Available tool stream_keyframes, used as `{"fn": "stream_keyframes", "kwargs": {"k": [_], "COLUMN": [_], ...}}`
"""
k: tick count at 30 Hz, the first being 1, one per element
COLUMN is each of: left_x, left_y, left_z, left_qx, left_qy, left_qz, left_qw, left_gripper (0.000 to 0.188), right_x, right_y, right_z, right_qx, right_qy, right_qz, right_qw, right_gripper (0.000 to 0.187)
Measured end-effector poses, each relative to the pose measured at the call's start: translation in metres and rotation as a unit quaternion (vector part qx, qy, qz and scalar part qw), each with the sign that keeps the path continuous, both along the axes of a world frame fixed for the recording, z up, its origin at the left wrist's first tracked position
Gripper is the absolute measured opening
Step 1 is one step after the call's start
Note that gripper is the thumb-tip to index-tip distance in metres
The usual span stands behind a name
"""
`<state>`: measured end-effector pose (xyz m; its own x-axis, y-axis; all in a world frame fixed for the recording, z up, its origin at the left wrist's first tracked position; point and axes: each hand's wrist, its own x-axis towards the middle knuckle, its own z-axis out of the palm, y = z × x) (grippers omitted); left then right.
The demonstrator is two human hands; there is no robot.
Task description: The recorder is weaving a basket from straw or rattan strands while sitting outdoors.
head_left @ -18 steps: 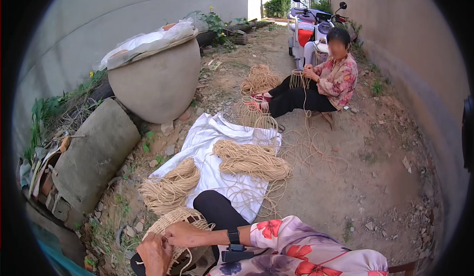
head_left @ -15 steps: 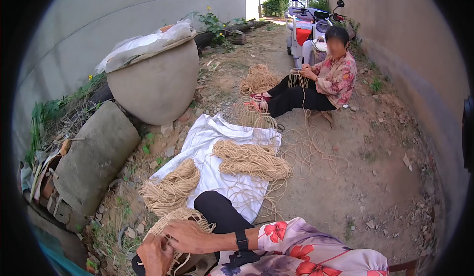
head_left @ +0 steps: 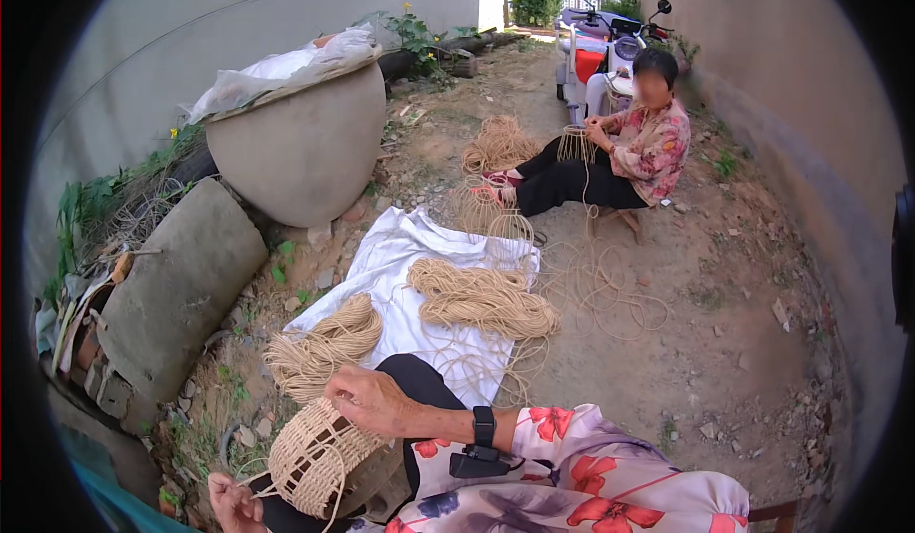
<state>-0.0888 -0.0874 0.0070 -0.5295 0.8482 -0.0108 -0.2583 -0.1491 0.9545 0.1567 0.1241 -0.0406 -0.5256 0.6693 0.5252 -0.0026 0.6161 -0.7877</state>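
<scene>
Woven basket in the lap. The tan basket (head_left: 319,457) lay on the person's dark-trousered legs, at the near left of the white sheet (head_left: 396,247); a row of gaps crossed its weave. The two hands were apart. The left hand (head_left: 236,504), farther from the sheet, had its fingers closed on a cord strand leading to the basket. The right hand (head_left: 367,401), just short of the sheet's near edge, was bent over the basket's upper edge; whether it gripped that edge could not be told.

One cord bundle (head_left: 326,347) lay at the sheet's left edge; a second bundle (head_left: 486,299) lay upon its right part. Loose loops (head_left: 610,290) spread to its right. Beyond the sheet, a seated co-worker (head_left: 653,152) held a cord frame (head_left: 576,144); a large grey vessel (head_left: 295,152) stood beyond its left side.
</scene>
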Motion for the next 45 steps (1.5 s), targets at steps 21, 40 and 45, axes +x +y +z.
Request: {"fn": "stream_keyframes", "kwargs": {"k": [21,40,45], "left_x": [0.061,0.075,0.081], "left_y": [0.047,0.042,0.047], "left_z": [0.001,-0.041,-0.051], "left_qx": [-0.043,-0.072,-0.055], "left_qy": [0.199,0.554,0.534], "left_qz": [0.049,0.124,0.137], "left_qw": [0.978,0.820,0.833], "left_gripper": [0.029,0.010,0.015], "right_x": [-0.026,-0.072,-0.072], "right_y": [-0.039,-0.056,-0.053], "right_z": [0.043,0.010,-0.003], "right_qx": [0.038,0.221,0.116], "right_qy": [-0.051,-0.284,-0.242], "right_qz": [0.103,0.073,0.065], "right_qw": [0.993,0.930,0.961], "right_gripper": [0.006,0.020,0.023]}}
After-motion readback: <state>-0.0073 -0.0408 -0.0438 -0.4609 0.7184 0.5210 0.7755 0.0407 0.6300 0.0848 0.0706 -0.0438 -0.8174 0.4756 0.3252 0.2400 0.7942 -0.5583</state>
